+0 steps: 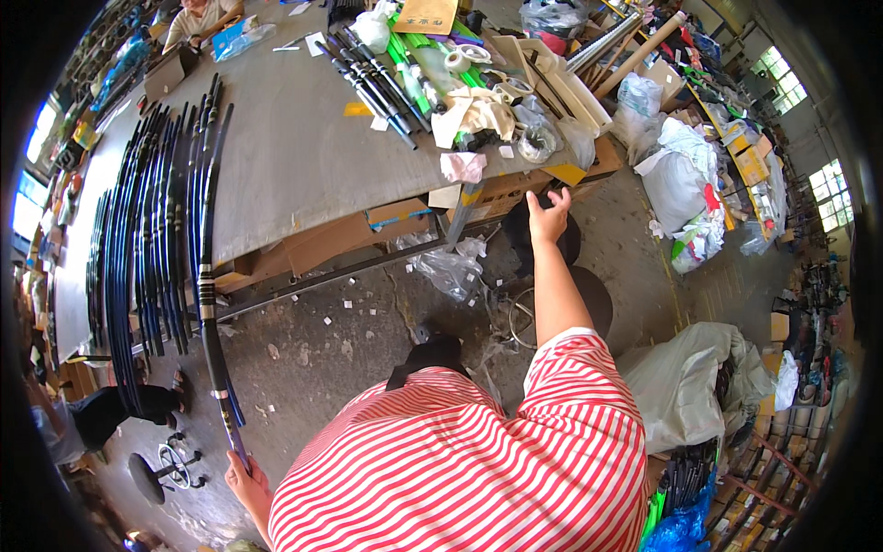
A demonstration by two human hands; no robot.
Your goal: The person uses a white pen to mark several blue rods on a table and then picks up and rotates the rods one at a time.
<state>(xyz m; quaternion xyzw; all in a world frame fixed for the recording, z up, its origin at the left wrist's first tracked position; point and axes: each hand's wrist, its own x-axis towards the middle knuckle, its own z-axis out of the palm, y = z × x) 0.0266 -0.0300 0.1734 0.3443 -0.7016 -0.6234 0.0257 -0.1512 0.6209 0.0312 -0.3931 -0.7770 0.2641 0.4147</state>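
Note:
My left hand (246, 483), low at the left, is closed round the lower end of a long black fishing rod (212, 345) with pale bands. That rod slants up and away over the table's near edge, beside a row of dark blue and black rods (147, 239) lying on the grey table (276, 138). My right hand (549, 216) is stretched forward past the table's right corner, with its fingers apart and nothing in them. Closest to it are a cardboard box (598, 158) and a dark round stool seat (590, 299).
Shorter rods (368, 83), tape rolls (457, 61) and wrappings crowd the table's far right. Clear plastic (451, 267) lies on the floor below. White sacks (681, 179) stand to the right, with a large pale sack (681, 382) nearer. Another person (198, 20) sits at the far left.

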